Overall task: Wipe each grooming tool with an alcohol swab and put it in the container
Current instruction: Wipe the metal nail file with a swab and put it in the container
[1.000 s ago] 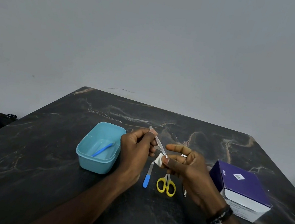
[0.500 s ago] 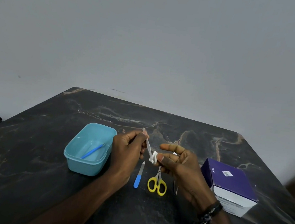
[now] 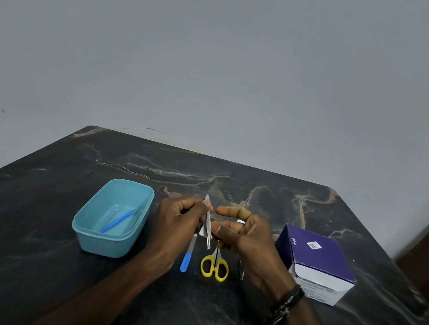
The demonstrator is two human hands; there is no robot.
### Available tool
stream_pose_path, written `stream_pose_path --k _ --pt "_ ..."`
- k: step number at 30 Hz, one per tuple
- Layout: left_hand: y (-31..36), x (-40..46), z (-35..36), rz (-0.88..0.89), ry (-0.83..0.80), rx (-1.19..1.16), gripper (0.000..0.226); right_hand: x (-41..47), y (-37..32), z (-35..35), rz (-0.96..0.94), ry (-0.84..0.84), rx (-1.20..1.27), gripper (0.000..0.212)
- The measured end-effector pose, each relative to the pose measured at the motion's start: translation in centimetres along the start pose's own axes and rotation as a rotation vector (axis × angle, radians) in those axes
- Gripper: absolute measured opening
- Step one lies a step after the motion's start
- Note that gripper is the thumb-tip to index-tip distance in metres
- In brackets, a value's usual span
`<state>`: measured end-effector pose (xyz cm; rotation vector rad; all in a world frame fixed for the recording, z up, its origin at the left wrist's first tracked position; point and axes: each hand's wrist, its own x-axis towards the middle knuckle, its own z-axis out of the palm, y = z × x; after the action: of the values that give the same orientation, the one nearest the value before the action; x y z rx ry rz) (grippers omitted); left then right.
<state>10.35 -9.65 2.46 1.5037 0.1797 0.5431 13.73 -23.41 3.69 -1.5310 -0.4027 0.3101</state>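
Observation:
My left hand pinches the upper end of silver tweezers, held nearly upright above the table. My right hand pinches a small white alcohol swab against the tweezers' middle, with the index finger stretched out above. Below the hands lie a nail file with a blue handle, yellow-handled scissors and a thin metal tool, partly hidden by my right hand. The teal container stands to the left with a blue tool inside.
A purple and white swab box stands to the right of my right wrist. The dark marbled table runs to a grey wall at the back. A brown edge shows at the far right.
The tweezers have swung from a slant to nearly upright, and the swab now sits lower along them. The camera view has shifted slightly.

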Motion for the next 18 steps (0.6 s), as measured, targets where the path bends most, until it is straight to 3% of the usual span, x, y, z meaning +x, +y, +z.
stream_pose_path --k 4,9,15,18 --pt "-0.27 -0.19 -0.08 0.034 -0.041 0.026 0.021 -0.06 0.19 0.1 -0.01 -0.026 -0.029 0.03" --pt "-0.1 -0.02 -0.03 0.072 0.046 0.004 0.019 -0.12 0.51 0.36 0.003 -0.103 -0.089 0.039" --pt "-0.73 -0.19 0.3 0.003 -0.038 0.012 0.016 0.08 0.37 0.26 -0.055 0.028 0.011 0.033" --pt "-0.79 -0.43 0.51 0.028 -0.032 0.016 0.016 0.07 0.37 0.06 -0.036 0.011 0.0 0.033"
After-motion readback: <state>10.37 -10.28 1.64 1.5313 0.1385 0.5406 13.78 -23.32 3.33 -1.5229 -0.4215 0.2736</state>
